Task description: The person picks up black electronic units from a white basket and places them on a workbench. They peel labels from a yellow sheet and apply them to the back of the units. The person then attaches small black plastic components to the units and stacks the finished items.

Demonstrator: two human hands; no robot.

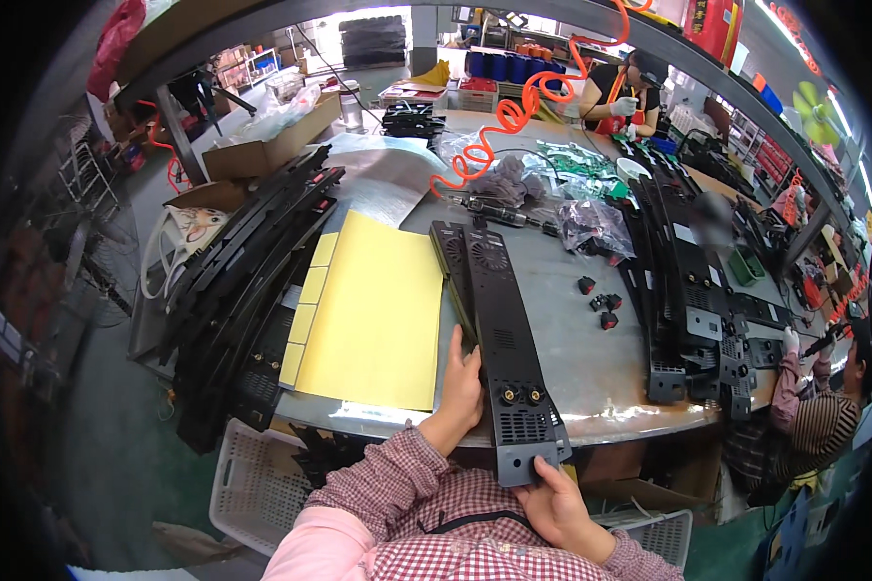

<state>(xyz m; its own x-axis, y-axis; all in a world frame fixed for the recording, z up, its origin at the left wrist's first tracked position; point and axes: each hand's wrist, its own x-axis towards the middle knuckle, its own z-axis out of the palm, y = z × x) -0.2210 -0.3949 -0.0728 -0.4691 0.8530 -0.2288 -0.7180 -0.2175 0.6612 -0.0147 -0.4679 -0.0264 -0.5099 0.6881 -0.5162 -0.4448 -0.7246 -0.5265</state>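
A long black perforated metal panel, with two brass fittings and vent slots, lies tilted across the bench's front edge. My left hand grips its left edge near the middle, the thumb pointing up along the side. At the panel's near end my right hand pinches the bent grey lip, thumb on top. Another dark panel shows partly beneath it. To the left lies a yellow sheet of labels. Small black switches with red parts sit to the right of the panel.
Stacks of black panels stand at left and right. An orange coiled air hose reaches a power screwdriver. A bag of parts lies near it. Co-workers sit at far right and across the bench. White baskets stand below.
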